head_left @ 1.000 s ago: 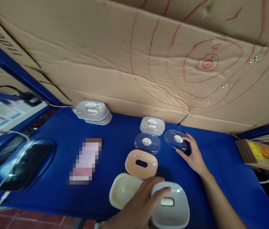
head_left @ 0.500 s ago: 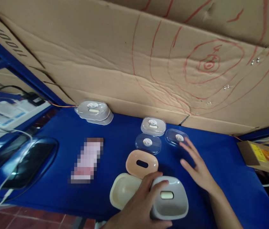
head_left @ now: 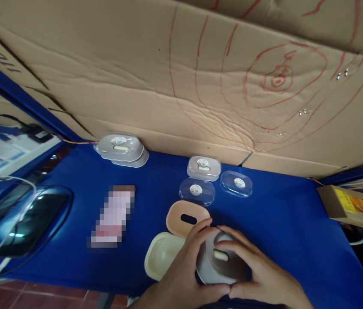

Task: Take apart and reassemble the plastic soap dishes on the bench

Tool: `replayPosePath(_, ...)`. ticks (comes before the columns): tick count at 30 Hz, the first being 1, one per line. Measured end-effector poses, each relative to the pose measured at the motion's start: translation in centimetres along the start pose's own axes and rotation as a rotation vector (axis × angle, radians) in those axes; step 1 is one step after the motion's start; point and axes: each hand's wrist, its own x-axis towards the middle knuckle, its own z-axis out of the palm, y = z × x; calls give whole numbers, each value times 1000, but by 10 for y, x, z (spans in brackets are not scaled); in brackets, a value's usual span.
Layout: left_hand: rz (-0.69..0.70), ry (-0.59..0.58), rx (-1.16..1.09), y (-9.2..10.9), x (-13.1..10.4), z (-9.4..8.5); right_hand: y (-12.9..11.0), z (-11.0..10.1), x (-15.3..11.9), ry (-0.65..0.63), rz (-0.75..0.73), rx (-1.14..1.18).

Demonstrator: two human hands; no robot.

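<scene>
Both hands are wrapped round a grey soap dish (head_left: 207, 268) with a cream-coloured oblong in its middle slot. My left hand (head_left: 189, 266) grips its left side, and my right hand (head_left: 260, 272) curls round the right side. The thumbs meet at the near edge, so part of the dish is hidden. Beyond my left fingers lies a peach tray (head_left: 173, 216) with an oval slot. A cream tray (head_left: 158, 255) sits left of the grey dish, partly covered by my left hand.
Two clear lids (head_left: 197, 192) with round stickers lie behind the peach tray, near a lidded grey dish (head_left: 204, 168). Stacked lidded dishes (head_left: 120, 148) stand at the back left. A blurred phone-shaped item (head_left: 112, 216), a black tablet (head_left: 35, 223) with cables, and a cardboard box (head_left: 345, 204) flank them.
My right hand has come down from near the right clear lid and closed round the grey dish. My left hand keeps its hold. The view has shifted slightly.
</scene>
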Motion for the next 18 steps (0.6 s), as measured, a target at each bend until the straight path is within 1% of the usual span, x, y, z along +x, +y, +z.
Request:
replayPosePath(4, -30, 5, -49, 3, 1, 3, 3, -3, 1, 74, -62, 44)
replayPosePath(7, -25, 1, -64, -1, -1, 8, 8, -7, -2, 146, -59, 76)
replayPosePath(9, 6, -16, -20, -6, -4, 12, 15, -11, -5, 206, -50, 123)
replayPosePath(11, 59, -46, 66, -11, -6, 17, 26, -17, -9, 293, -32, 143)
replayPosePath(13, 106, -103, 162, -14, -7, 21, 38, -21, -11, 396, 5, 67)
replayPosePath(15, 156, -201, 284, -14, -5, 25, 50, -21, -8, 492, 66, -102)
replayPosePath(18, 234, -354, 516, -8, 2, 27, 63, -16, 4, 557, 107, -334)
